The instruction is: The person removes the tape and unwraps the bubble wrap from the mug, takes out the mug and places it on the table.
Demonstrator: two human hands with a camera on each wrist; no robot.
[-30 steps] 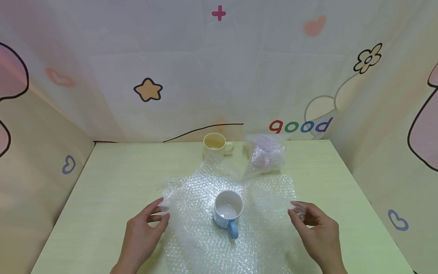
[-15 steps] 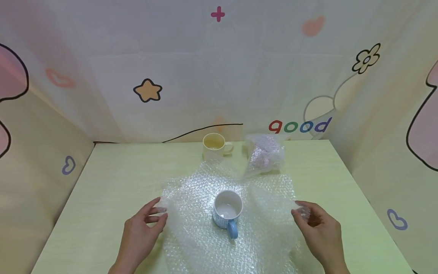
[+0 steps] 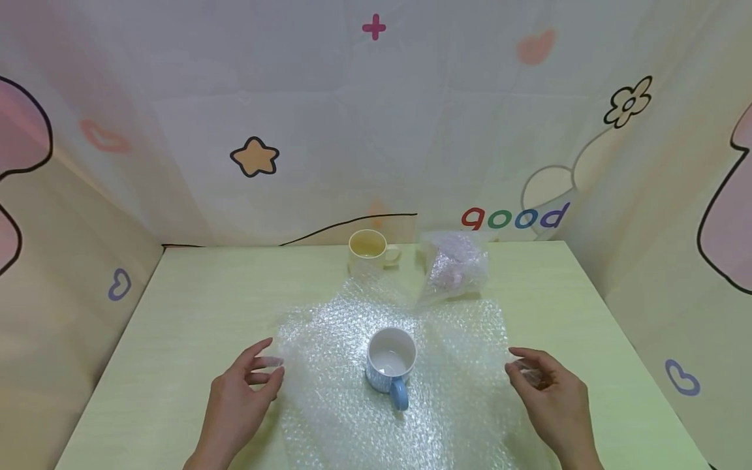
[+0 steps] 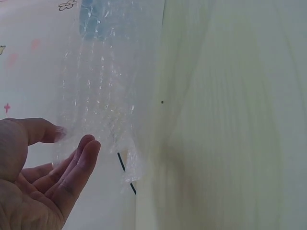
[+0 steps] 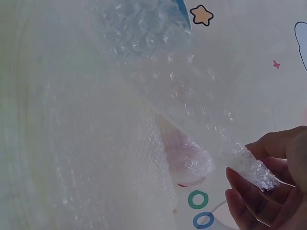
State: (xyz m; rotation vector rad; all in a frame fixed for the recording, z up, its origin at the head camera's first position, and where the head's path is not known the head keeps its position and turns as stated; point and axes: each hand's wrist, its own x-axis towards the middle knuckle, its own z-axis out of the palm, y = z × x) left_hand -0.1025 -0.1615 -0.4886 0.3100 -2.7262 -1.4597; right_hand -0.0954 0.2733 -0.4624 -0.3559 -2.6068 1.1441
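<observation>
A sheet of bubble wrap (image 3: pixel 329 405) lies spread under a blue mug (image 3: pixel 380 382), which stands upright with its white inside showing and its handle toward me. At the sheet's left side, my left hand (image 3: pixel 237 398) holds the edge between thumb and fingers. My right hand (image 3: pixel 552 398) pinches the opposite edge, crumpled between thumb and fingers. Both side edges are raised off the table. The left wrist view has the bubble wrap (image 4: pixel 96 91) hanging by the left hand (image 4: pixel 43 177); in the right wrist view the blue mug (image 5: pixel 148 26) shows through the sheet.
Behind the sheet, a yellow mug (image 3: pixel 388 254) stands at the back of the pale table (image 3: pixel 205 307), its lower part overlapped by the wrap. Right of it sits a pinkish bundle in bubble wrap (image 3: pixel 461 264). A printed curtain (image 3: pixel 329 130) closes the back and sides.
Both hands have drawn slightly outward, away from the blue mug. The wrap's right flap has flattened and lowered, and the left edge has eased down. The mugs and bundle have stayed put.
</observation>
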